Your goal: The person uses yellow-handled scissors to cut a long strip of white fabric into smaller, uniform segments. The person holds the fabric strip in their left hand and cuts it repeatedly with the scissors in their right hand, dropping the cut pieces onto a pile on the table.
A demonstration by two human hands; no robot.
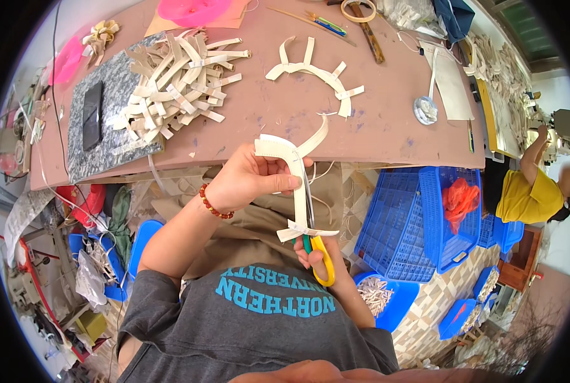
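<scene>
My left hand (256, 179) pinches a cream, stitched leather-like strap piece (299, 207) above my lap at the table's near edge. The piece bends at the top, and short cross straps stick out at its lower end and upper right. In my right hand (310, 252) is a pair of scissors (324, 265) with yellow and green handles. Their blades point away from me along the strap's right side; whether they are cutting it I cannot tell. Beyond my hands, a similar curved strap piece (323, 74) with several short tabs lies on the table.
A heap of cream straps (179, 83) covers part of a speckled stone slab (80, 137) beside a black phone (92, 115). A hammer (369, 38) and tape roll (359, 9) lie far right. Blue crates (396, 223) stand below right. Another person in yellow (531, 195) sits farther right.
</scene>
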